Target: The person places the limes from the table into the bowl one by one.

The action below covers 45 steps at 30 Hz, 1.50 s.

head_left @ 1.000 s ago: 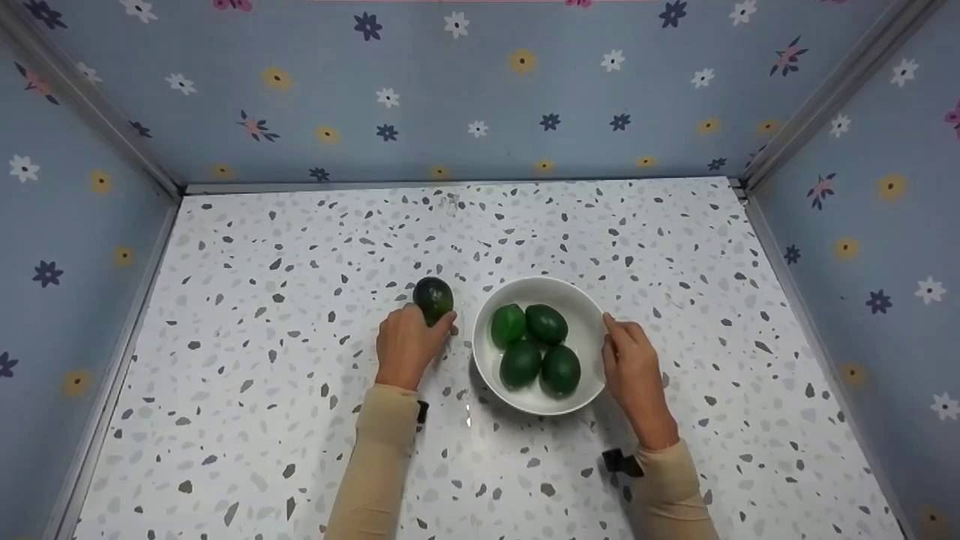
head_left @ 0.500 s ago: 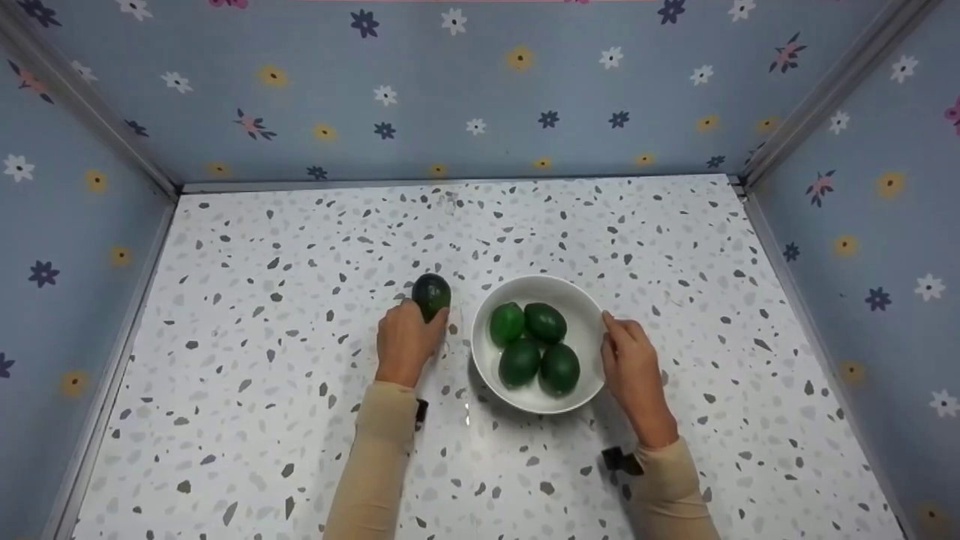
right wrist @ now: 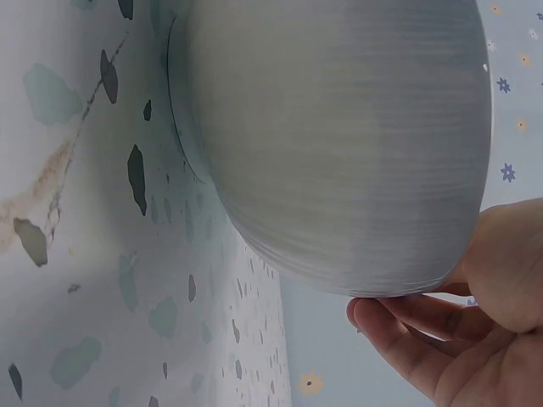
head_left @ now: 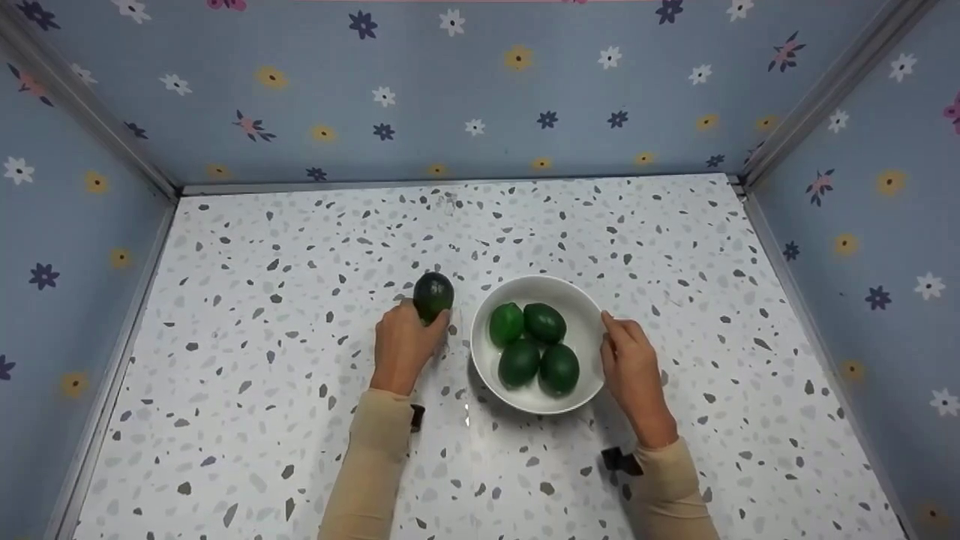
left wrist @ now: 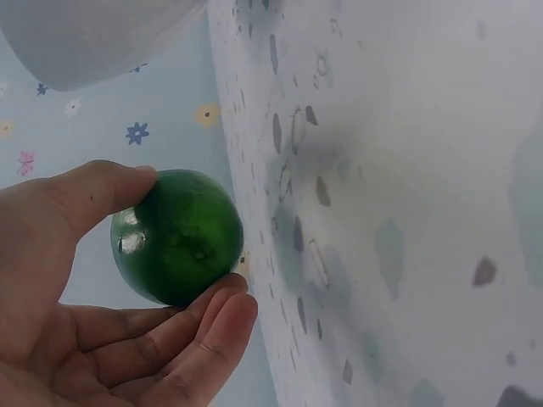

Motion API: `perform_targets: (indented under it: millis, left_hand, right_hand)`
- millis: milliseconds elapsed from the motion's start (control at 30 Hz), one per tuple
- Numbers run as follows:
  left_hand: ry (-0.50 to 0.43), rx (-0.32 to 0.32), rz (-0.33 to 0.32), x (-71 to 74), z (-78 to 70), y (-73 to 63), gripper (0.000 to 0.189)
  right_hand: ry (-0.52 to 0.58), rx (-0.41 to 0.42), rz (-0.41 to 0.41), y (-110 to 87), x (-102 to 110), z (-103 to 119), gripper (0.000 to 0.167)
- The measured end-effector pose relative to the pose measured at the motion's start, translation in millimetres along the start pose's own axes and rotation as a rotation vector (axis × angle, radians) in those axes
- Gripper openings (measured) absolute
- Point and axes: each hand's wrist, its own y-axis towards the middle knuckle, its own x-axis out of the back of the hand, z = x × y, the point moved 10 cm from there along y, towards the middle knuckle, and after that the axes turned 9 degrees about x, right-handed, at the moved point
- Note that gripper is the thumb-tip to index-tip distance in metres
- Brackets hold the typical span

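My left hand (head_left: pixel 407 343) holds a dark green avocado (head_left: pixel 433 294) to the left of the bowl. In the left wrist view, the thumb presses one side of the avocado (left wrist: pixel 182 242) and the fingers curl along the other, its stem scar facing the camera. Beside it stands a round white bowl (head_left: pixel 589 304) with several green avocados inside, one of them brighter than the others. My right hand (head_left: pixel 634 367) grips the bowl at its right side. Seen from the right wrist, the fingers (right wrist: pixel 394 339) lie against the outer wall of the bowl (right wrist: pixel 339 153); the thumb is mostly hidden.
The white speckled tabletop (head_left: pixel 300 247) spreads around the bowl. Blue flower-patterned panels (head_left: pixel 450 90) enclose it at the back, left and right, with grey metal strips (head_left: pixel 82 105) at their corners.
The left hand and its avocado have shifted very slightly, the avocado's far end tipping up a little. Bowl, its avocados and the right hand stay in place.
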Motion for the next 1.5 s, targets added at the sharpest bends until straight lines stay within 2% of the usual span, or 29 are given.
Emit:
perform_targets:
  millis: [333,533,767,900,1133,1333,1500]
  left_hand:
    - [0.044,-0.075,-0.037,16.8,-14.4,-13.4,0.047]
    - [0.043,-0.123,-0.066,27.5,-24.0,-26.6,0.047]
    - [0.036,-0.178,-0.094,38.0,-36.5,-44.2,0.055]
    - [0.023,-0.199,-0.085,39.7,-41.5,-53.1,0.054]
    - [0.032,-0.277,-0.105,44.1,-54.7,-68.7,0.053]
    - [0.036,-0.315,-0.103,40.4,-60.6,-77.0,0.052]
    - [0.042,-0.332,-0.075,34.3,-64.2,-80.8,0.052]
  right_hand:
    - [-0.005,-0.008,-0.008,0.1,0.9,0.1,0.037]
    - [-0.002,-0.004,-0.016,-0.4,1.2,0.3,0.037]
    - [-0.022,-0.014,0.001,-0.7,0.0,-0.4,0.035]
    - [-0.021,-0.021,0.006,-0.5,-0.2,-0.3,0.036]
    - [-0.016,-0.015,-0.005,-0.4,0.6,0.1,0.036]
    - [-0.012,-0.014,-0.003,-0.6,0.4,-0.3,0.037]
    - [-0.012,-0.029,0.006,-0.2,-0.8,-1.4,0.036]
